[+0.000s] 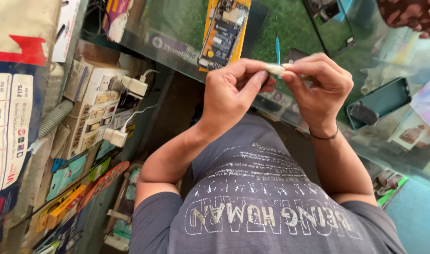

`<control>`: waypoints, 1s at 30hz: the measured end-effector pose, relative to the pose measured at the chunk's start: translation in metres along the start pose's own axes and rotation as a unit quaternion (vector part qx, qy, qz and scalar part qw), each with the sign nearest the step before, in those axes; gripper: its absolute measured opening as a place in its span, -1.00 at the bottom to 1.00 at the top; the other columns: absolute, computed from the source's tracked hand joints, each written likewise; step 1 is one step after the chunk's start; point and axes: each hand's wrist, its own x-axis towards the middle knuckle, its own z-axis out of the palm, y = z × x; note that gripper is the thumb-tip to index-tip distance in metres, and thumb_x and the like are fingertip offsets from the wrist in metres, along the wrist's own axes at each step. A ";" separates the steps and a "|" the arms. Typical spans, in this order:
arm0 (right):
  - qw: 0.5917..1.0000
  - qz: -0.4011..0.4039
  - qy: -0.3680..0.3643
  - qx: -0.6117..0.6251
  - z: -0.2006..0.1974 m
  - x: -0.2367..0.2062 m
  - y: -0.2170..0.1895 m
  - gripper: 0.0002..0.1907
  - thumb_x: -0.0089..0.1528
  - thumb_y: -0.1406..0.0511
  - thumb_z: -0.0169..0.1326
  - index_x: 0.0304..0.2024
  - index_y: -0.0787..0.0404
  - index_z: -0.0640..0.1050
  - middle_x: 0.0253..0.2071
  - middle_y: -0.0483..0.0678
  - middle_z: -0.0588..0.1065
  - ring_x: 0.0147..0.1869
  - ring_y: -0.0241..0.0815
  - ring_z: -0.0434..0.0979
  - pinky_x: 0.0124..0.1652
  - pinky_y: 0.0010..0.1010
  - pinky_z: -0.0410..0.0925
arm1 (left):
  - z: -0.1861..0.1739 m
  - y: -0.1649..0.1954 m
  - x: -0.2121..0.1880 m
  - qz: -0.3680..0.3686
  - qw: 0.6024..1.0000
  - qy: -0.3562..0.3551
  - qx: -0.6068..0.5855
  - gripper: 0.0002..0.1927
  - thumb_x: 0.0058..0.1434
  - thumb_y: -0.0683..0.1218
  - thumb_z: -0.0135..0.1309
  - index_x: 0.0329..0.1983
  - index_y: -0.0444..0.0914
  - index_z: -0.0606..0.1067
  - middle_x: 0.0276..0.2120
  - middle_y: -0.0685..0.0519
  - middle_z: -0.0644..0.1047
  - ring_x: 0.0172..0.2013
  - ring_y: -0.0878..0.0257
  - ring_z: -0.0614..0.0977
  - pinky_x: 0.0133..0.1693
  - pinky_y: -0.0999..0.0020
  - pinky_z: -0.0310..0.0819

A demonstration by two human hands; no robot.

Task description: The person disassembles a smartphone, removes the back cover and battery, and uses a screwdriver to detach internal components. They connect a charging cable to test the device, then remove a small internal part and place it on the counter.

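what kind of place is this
Most likely a small mobile phone repair and accessories shop. A glass counter holds a phone circuit board and a phone case, and a power strip crowded with white chargers hangs on the side wall.

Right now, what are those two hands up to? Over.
Left hand and right hand pinch a small whitish piece together. Glass counter beyond. Nothing between them.

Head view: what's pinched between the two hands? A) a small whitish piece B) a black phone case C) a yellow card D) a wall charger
A: the fingers of the left hand and right hand meet on a small whitish piece, held above the glass counter.
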 end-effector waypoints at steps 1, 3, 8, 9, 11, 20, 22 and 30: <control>1.000 0.020 0.004 -0.008 -0.001 0.001 0.000 -0.84 0.33 0.42 0.40 -0.12 0.35 0.65 -0.25 0.03 0.59 -0.34 -0.36 0.45 -0.40 -0.64 0.19 | 0.001 0.000 0.000 0.002 1.000 0.007 0.003 -0.87 0.44 -0.29 0.04 -0.03 -0.44 0.56 -0.20 0.00 0.66 -0.19 0.34 0.71 -0.06 0.45 0.70; 1.000 -0.014 -0.010 -0.003 0.001 0.003 0.001 -0.84 0.38 0.42 0.39 -0.09 0.35 0.63 -0.21 0.02 0.58 -0.25 -0.34 0.53 -0.29 -0.61 0.33 | -0.001 0.000 -0.001 -0.003 1.000 0.012 0.001 -0.87 0.45 -0.29 0.05 -0.03 -0.44 0.56 -0.21 0.00 0.66 -0.18 0.33 0.71 -0.06 0.45 0.69; 0.999 -0.019 -0.011 -0.025 -0.001 0.009 -0.002 -0.85 0.32 0.45 0.39 -0.14 0.36 0.64 -0.19 0.05 0.59 -0.32 -0.30 0.49 -0.36 -0.59 0.25 | -0.003 0.002 0.001 0.011 1.000 0.003 -0.016 -0.87 0.46 -0.28 0.05 -0.02 -0.43 0.56 -0.19 0.01 0.66 -0.18 0.35 0.71 -0.05 0.46 0.67; 0.999 -0.033 -0.022 -0.007 0.001 0.008 -0.003 -0.86 0.35 0.45 0.37 -0.11 0.36 0.63 -0.17 0.04 0.59 -0.25 -0.29 0.54 -0.29 -0.57 0.33 | -0.003 0.002 0.000 0.006 1.000 0.004 -0.006 -0.88 0.46 -0.28 0.05 -0.03 -0.43 0.56 -0.20 0.01 0.66 -0.18 0.35 0.71 -0.06 0.46 0.67; 0.999 -0.034 -0.031 0.013 0.001 0.007 -0.004 -0.86 0.38 0.46 0.37 -0.10 0.37 0.62 -0.16 0.04 0.59 -0.19 -0.27 0.59 -0.25 -0.56 0.37 | -0.002 0.002 -0.001 -0.003 1.000 0.003 -0.002 -0.88 0.46 -0.28 0.05 -0.03 -0.42 0.57 -0.20 0.01 0.66 -0.18 0.36 0.71 -0.06 0.47 0.66; 0.999 -0.017 -0.024 0.014 0.000 0.008 0.006 -0.87 0.37 0.45 0.39 -0.13 0.35 0.64 -0.22 0.01 0.60 -0.25 -0.33 0.52 -0.31 -0.60 0.28 | -0.001 0.004 0.002 -0.005 1.000 0.001 -0.003 -0.88 0.46 -0.28 0.05 -0.03 -0.42 0.57 -0.21 0.01 0.67 -0.20 0.38 0.70 -0.08 0.50 0.65; 0.999 0.024 -0.010 0.022 -0.001 0.007 0.006 -0.86 0.33 0.45 0.39 -0.12 0.34 0.65 -0.25 0.03 0.58 -0.34 -0.37 0.41 -0.39 -0.62 0.18 | 0.000 0.005 0.003 -0.009 1.000 0.010 0.011 -0.88 0.43 -0.28 0.06 -0.04 -0.41 0.57 -0.23 0.02 0.67 -0.21 0.38 0.71 -0.10 0.50 0.65; 0.999 -0.007 -0.024 0.023 0.003 0.011 0.004 -0.87 0.37 0.44 0.37 -0.10 0.33 0.64 -0.20 -0.02 0.58 -0.27 -0.38 0.52 -0.31 -0.62 0.30 | -0.005 0.005 0.005 -0.006 1.000 0.007 -0.006 -0.87 0.46 -0.28 0.05 -0.01 -0.44 0.56 -0.21 0.00 0.66 -0.19 0.35 0.71 -0.07 0.47 0.66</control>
